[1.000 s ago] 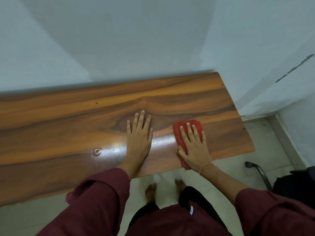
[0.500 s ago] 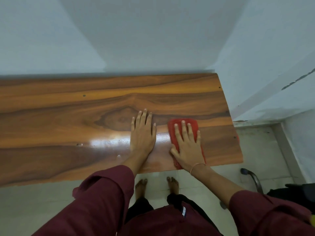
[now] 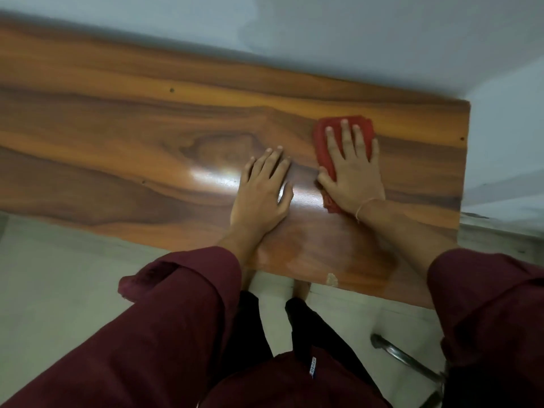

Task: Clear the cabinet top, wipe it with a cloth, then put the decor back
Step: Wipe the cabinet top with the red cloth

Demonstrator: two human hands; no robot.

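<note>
The glossy wood-grain cabinet top (image 3: 117,148) fills the upper half of the head view and carries no decor. A folded red cloth (image 3: 323,142) lies on its right part. My right hand (image 3: 351,169) presses flat on the cloth, fingers spread toward the wall, covering most of it. My left hand (image 3: 263,187) rests palm down on the bare wood just left of the cloth, holding nothing.
Pale walls (image 3: 323,33) meet in a corner behind and right of the cabinet. A chipped spot (image 3: 332,279) marks the front edge. On the floor at lower right a metal chair leg (image 3: 403,359) shows. My feet stand under the front edge.
My right hand has pushed the red cloth away from the front edge, farther toward the wall. The left hand stays planted. The camera tilted and came closer.
</note>
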